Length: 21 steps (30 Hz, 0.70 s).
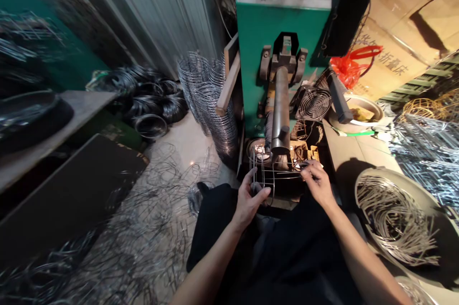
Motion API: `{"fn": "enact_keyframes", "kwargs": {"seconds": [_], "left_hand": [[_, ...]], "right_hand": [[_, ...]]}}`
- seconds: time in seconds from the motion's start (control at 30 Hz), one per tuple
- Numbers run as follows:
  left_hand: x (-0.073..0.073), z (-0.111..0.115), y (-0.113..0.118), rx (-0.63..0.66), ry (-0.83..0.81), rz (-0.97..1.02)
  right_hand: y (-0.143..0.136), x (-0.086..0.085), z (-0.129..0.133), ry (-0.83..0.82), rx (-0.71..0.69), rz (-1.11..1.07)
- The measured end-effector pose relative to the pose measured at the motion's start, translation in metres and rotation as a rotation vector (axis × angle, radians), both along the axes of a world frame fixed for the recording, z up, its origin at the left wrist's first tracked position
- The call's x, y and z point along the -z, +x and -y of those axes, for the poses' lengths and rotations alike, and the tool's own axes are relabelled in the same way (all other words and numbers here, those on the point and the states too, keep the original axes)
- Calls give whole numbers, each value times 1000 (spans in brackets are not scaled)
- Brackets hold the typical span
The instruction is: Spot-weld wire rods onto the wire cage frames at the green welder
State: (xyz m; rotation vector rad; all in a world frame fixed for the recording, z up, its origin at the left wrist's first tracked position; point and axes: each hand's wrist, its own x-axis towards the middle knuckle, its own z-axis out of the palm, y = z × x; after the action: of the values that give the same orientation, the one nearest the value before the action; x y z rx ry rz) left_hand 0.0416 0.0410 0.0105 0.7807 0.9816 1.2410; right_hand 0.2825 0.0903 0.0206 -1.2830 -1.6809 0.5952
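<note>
In front of the machine's steel arm [281, 109], my left hand [250, 196] is closed around a wire frame [274, 185] of thin bent rods. Its thumb and fingers grip the left side of the frame, which sits just below the arm's blunt end. To the right, my right hand [318, 183] pinches a thin wire [292, 179] that runs across toward the frame. Whether that wire is joined to the frame I cannot tell. Behind the hands stands the green welding-type machine [254, 56] with switches and a red light on its panel.
Stacked wire rings [215, 99] stand left of the machine. Loose wire offcuts [143, 228] litter the floor. At right are a basin [362, 173] of cut wires, a pile of wire parts [430, 147] and a cardboard box [398, 42]. A wooden bar [229, 85] juts out beside the machine.
</note>
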Motion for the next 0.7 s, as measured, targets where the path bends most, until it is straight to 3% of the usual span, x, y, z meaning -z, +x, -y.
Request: {"fn": "enact_keyframes", "kwargs": {"seconds": [0.2, 0.7], "left_hand": [[3, 6, 7, -105, 15, 2], [0, -15, 10, -147, 59, 2]], "right_hand": [[-14, -5, -2, 35, 57, 15], [-16, 2, -28, 84, 22, 40]]}}
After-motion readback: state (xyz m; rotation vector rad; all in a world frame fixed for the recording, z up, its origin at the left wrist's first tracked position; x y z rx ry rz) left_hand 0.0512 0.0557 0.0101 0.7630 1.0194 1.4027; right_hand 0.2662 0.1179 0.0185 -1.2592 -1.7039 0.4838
